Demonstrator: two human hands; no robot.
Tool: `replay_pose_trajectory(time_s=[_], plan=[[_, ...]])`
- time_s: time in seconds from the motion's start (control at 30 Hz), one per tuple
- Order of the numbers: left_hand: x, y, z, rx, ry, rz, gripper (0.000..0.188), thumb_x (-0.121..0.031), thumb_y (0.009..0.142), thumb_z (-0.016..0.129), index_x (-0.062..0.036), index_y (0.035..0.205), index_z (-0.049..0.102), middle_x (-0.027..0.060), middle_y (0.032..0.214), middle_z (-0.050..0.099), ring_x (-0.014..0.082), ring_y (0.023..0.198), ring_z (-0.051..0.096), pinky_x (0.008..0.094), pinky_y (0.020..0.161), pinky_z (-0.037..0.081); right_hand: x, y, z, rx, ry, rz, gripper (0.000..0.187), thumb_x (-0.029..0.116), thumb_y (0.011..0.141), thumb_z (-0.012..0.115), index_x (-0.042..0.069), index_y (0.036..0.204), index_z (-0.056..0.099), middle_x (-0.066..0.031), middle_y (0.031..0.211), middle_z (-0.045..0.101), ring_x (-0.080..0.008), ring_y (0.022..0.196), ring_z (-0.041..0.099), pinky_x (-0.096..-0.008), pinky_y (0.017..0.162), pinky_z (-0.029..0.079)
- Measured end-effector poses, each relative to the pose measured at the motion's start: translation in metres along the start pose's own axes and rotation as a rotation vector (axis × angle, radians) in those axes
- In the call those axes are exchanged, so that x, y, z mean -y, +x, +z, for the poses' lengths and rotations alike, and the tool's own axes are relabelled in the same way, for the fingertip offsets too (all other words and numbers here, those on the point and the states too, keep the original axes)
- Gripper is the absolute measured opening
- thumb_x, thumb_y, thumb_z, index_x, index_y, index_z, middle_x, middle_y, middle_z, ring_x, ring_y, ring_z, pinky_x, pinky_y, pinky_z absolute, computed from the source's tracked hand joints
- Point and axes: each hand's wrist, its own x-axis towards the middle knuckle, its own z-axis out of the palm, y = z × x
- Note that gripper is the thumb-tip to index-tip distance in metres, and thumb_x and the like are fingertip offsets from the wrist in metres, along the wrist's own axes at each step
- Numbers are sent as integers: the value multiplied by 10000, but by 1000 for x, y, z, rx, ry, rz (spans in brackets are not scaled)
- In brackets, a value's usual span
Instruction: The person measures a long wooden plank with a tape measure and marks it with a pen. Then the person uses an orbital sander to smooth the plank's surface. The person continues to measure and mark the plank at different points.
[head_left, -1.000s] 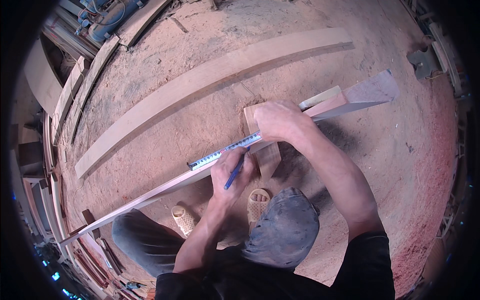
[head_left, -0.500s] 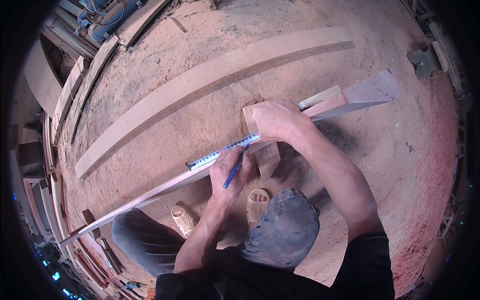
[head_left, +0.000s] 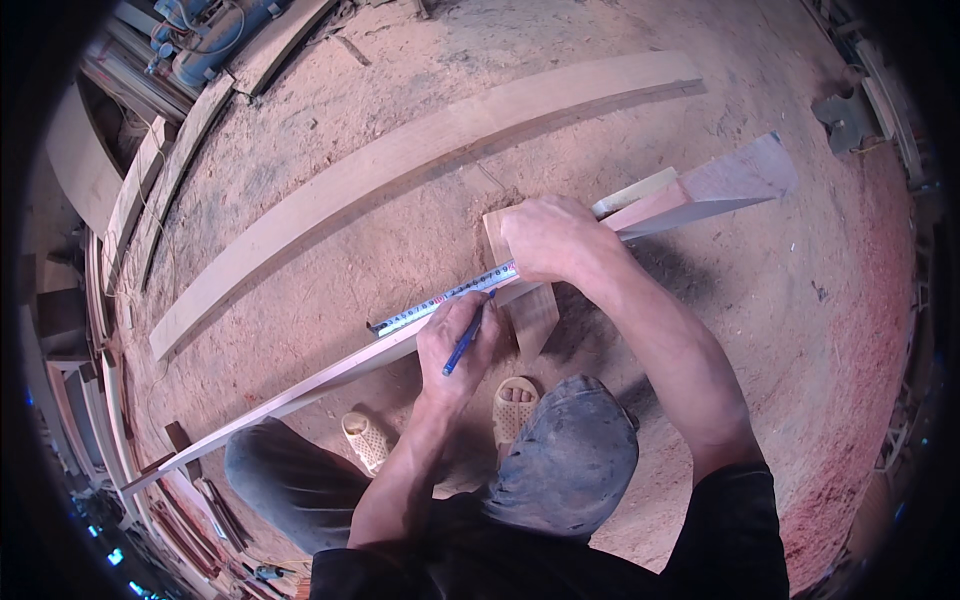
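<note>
A long, narrow wooden board (head_left: 300,394) runs slantwise in front of my knees. Along its upper edge lies an extended tape measure blade (head_left: 445,300), its hooked end toward the left. My right hand (head_left: 555,238) is closed at the blade's right end; the tape's case is hidden under it. My left hand (head_left: 452,338) pinches a blue pen (head_left: 461,346), whose tip is close to the blade and the board. Under the board, below my right hand, is a short wooden block (head_left: 533,322) set crosswise.
A long curved plank (head_left: 400,150) lies on the dusty floor beyond the board. At the upper left are a blue machine (head_left: 212,45) and stacked timber (head_left: 133,195). A dark flat piece (head_left: 843,122) lies at the far right. My sandalled feet (head_left: 514,405) are just below the board.
</note>
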Motion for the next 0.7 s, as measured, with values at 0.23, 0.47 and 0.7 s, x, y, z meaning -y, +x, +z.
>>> replay_pose_trajectory(time_s=[0.23,0.47,0.7], plan=[[1,-1,2,-16,-7,-13,81,-19,936,747,7,1012,736,141,782,686,213,684,673,338,663,537,1,0,-2,22,-25,1,169,103,801,734,-4,914,798,-253,973,770,-391,970,770,-489,863,621],[2,-2,2,-15,-4,-9,76,-23,939,744,7,1008,735,148,778,682,231,680,674,347,667,541,1,0,-2,11,-13,19,173,117,802,741,-2,913,797,-247,959,771,-392,965,771,-490,863,620],[2,0,2,-7,3,-8,89,-21,942,743,10,1026,743,143,793,699,217,685,678,347,675,547,-2,1,1,4,-5,1,189,123,802,736,-6,928,793,-247,955,770,-397,958,769,-496,852,617]])
